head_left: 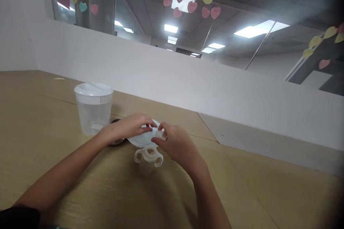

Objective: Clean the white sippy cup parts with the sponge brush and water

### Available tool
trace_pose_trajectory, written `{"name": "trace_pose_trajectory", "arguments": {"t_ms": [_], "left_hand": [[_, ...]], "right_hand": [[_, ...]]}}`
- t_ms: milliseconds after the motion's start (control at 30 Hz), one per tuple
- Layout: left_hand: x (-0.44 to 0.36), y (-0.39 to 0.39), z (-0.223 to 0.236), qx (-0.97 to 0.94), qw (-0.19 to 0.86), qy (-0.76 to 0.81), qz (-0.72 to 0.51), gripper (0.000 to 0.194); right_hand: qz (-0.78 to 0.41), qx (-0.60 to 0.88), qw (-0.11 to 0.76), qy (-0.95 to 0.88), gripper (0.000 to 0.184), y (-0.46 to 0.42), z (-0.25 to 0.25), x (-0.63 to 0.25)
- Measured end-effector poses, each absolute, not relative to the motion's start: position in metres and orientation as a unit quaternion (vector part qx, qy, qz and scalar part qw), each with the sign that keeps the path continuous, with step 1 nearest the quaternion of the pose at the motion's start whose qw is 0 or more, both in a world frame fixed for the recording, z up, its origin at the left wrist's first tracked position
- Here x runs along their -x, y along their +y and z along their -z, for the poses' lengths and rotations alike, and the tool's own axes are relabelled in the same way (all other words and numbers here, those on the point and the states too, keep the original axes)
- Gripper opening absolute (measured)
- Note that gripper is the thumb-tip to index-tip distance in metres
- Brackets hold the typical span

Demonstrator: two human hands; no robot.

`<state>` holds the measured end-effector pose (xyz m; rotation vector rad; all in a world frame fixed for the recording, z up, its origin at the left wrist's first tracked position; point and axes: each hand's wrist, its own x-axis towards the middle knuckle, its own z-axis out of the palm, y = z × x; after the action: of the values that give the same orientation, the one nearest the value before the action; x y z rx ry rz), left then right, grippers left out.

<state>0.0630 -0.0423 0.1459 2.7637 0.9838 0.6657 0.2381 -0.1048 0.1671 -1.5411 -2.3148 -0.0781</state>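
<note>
Between the thumb and forefinger of my right hand (178, 143) is a small clear round piece (161, 135) with rings on its face; it may be a bottle nipple, but its kind is not plain. My left hand (135, 125) hovers above a pale blue plate (142, 139), fingers bent and apart, nothing visible in them. Just in front of the plate stands a translucent baby bottle (147, 161) with two side handles, upright and uncapped at the top. Neither hand touches it.
A clear bucket with a white lid (94, 94) stands at the left, near the wall. Partly behind my left wrist lies a dark round object (117, 142). A small flat scrap (59, 78) lies farther back on the wooden table (53, 121).
</note>
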Motion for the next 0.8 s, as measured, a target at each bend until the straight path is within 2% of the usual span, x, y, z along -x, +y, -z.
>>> {"name": "trace_pose_trajectory", "arguments": {"t_ms": [100, 167, 400, 500, 700, 800], "left_hand": [[-0.041, -0.024, -0.148, -0.869, -0.035, 0.431, -0.242, 0.029], [-0.027, -0.011, -0.147, -0.843, -0.061, 0.487, -0.221, 0.029], [-0.003, 0.018, -0.128, -0.813, 0.048, 0.580, -0.025, 0.016], [0.000, 0.026, -0.122, -0.787, 0.070, 0.613, 0.010, 0.015], [-0.007, 0.028, -0.114, -0.747, 0.129, 0.648, 0.071, 0.005], [-0.016, 0.027, -0.108, -0.738, 0.134, 0.656, 0.086, 0.012]], "right_hand": [[0.042, 0.554, 0.116, -0.824, 0.022, -0.101, -0.162, -0.231], [0.046, 0.555, 0.073, -0.827, 0.026, -0.100, -0.159, -0.227], [0.023, 0.546, 0.012, -0.837, 0.028, -0.094, -0.152, -0.224], [0.011, 0.545, 0.001, -0.838, 0.030, -0.092, -0.150, -0.223], [0.000, 0.540, -0.016, -0.842, 0.048, -0.091, -0.153, -0.227], [-0.011, 0.537, -0.004, -0.843, 0.050, -0.090, -0.155, -0.231]]}}
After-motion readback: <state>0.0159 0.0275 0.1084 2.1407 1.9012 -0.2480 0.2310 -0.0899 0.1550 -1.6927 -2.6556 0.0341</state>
